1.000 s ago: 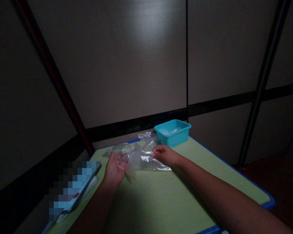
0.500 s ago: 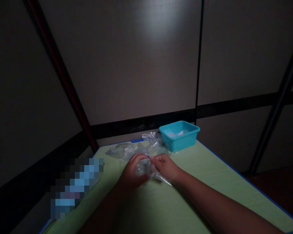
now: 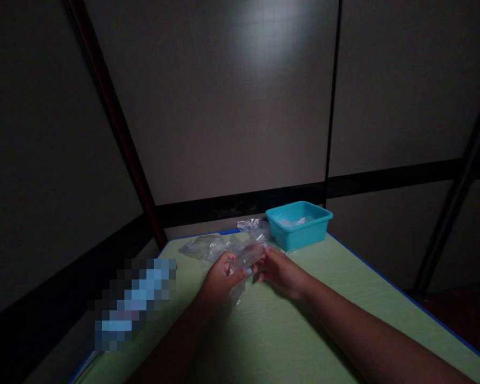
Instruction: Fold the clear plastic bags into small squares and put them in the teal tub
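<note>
A clear plastic bag (image 3: 246,257) is stretched between my two hands above the table, part of it dangling below my left fingers. My left hand (image 3: 220,280) is closed on its near left side, thumb on top. At the bag's upper right end, my right hand (image 3: 280,271) pinches it between thumb and fingers. Just beyond, more crumpled clear plastic bags (image 3: 202,246) lie on the tabletop, reaching to the turquoise basket (image 3: 300,234). Inside that basket is some clear or whitish plastic.
The pale green table (image 3: 296,336) has a blue edge and stands against dark-trimmed wall panels (image 3: 240,122). A pixelated, bluish blurred item (image 3: 140,298) lies along the left edge; its kind cannot be made out.
The bunched plastic between my hands is now drawn out into a flat strip. My right hand has shifted slightly right and turned, and the view has moved a little.
</note>
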`<state>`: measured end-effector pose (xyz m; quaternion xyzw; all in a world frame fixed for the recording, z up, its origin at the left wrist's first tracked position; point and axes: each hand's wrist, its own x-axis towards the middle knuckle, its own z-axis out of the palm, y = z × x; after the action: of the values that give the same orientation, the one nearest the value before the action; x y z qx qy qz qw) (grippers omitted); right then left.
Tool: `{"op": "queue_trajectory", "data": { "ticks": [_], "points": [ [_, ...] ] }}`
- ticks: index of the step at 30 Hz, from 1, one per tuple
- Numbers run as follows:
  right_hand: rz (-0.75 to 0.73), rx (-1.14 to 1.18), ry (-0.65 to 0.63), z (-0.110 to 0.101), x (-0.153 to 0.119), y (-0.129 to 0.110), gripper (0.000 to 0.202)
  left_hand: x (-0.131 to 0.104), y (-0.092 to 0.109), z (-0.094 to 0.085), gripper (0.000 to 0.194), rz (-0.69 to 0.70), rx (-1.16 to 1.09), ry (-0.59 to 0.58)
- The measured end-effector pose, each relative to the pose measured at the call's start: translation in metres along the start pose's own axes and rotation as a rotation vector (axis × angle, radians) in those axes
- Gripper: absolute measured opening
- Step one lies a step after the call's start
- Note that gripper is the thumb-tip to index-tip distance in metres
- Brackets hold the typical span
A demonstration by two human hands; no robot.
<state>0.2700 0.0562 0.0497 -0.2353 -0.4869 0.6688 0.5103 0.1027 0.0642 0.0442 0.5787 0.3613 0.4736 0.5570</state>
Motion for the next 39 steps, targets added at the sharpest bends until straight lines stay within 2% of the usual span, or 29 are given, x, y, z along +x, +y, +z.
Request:
{"op": "queue_trajectory", "data": {
  "ticks": [3, 7, 11, 15, 17, 20, 23, 24, 27, 29, 32, 36, 39],
  "points": [
    [-0.051, -0.228, 0.002, -0.002, -0.001, 0.004, 0.033, -0.004, -0.001, 0.004, 0.04, 0.054, 0.067, -0.028],
    [-0.093, -0.331, 0.05, -0.006, 0.001, 0.005, 0.033, -0.008, -0.001, 0.006, 0.035, 0.072, 0.089, -0.059],
    [-0.118, -0.439, 0.102, -0.015, 0.004, 0.0, 0.041, -0.008, 0.004, 0.003, 0.032, 0.018, -0.005, 0.0],
    [-0.157, -0.524, 0.197, -0.024, 0.006, -0.003, 0.049, -0.007, 0.007, -0.003, 0.03, 0.044, -0.11, 0.088],
    [-0.198, -0.491, 0.224, -0.026, 0.007, -0.004, 0.045, -0.006, 0.005, -0.006, 0.027, 0.058, -0.147, 0.102],
    [-0.2, -0.376, 0.197, -0.025, 0.005, -0.004, 0.031, -0.004, 0.002, -0.007, 0.022, 0.057, -0.183, 0.088],
    [-0.137, -0.301, 0.125, -0.022, 0.003, -0.001, 0.05, -0.006, 0.002, -0.004, 0.017, 0.028, -0.31, 0.034],
    [-0.12, -0.286, 0.089, -0.02, 0.002, 0.0, 0.049, -0.007, 0.003, -0.003, 0.017, 0.011, -0.36, 0.01],
    [-0.093, -0.257, 0.011, -0.017, 0.001, 0.003, 0.031, -0.01, 0.006, -0.001, 0.024, -0.054, -0.439, -0.066],
    [-0.096, -0.245, 0.004, -0.016, 0.001, 0.003, 0.026, -0.011, 0.008, -0.001, 0.027, -0.088, -0.445, -0.127],
    [-0.134, -0.202, 0.069, -0.017, 0.004, 0.0, 0.028, -0.01, 0.006, -0.005, 0.033, -0.096, -0.45, -0.165],
    [-0.189, -0.115, 0.251, -0.024, 0.008, -0.005, 0.03, -0.008, 0.002, -0.009, 0.039, -0.097, -0.443, -0.089],
    [-0.191, -0.061, 0.34, -0.028, 0.01, -0.008, 0.028, -0.009, 0.001, -0.011, 0.035, -0.123, -0.418, -0.09]
  ]
}}
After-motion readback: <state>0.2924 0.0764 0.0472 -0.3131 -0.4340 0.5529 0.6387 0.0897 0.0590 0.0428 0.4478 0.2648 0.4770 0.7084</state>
